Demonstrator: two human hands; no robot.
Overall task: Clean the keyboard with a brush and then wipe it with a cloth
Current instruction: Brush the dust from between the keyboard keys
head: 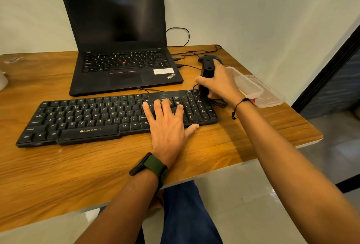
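Note:
A black keyboard [87, 119] lies across the wooden table [78, 166] in front of me. My left hand [167, 125] rests flat on its right part, fingers spread over the keys, thumb on the table edge of the keyboard. My right hand [220, 80] grips a black brush [207, 72] held upright, its lower end at the keyboard's top right corner by the number pad. The brush's bristles are hidden behind the hand and keyboard edge. No cloth is in view.
An open black laptop [120, 49] with a dark screen stands behind the keyboard. A black mouse [202, 58] and cables lie at the back right. Clear plastic containers [257, 90] sit near the table's right edge. My legs show below the table.

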